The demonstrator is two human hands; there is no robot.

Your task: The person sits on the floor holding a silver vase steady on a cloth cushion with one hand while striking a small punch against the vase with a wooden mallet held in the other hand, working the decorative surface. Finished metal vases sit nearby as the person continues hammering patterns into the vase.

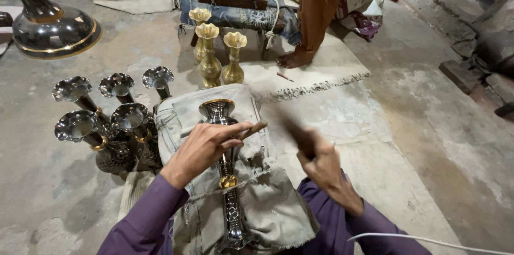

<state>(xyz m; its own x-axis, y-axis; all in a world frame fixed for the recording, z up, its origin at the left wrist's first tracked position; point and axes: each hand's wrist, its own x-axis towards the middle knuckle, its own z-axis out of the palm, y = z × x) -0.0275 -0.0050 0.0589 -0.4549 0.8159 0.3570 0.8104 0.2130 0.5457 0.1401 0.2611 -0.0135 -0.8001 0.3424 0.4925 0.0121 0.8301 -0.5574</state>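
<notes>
I see two bare hands from my head camera, the left hand (201, 148) and the right hand (321, 161), with no gloves, rings or watch on either. Both arms wear long purple sleeves (147, 217) of plain cloth, loose and softly creased, ending at the wrists beside the grey cloth (267, 207). The right hand is blurred.

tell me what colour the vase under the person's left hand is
Shiny dark silver vase with gold bands at rim and neck, seen in the head view.

Left hand (206, 145) curled in a closed grip — right hand (319, 158) raised, fisted, blurred.
</notes>
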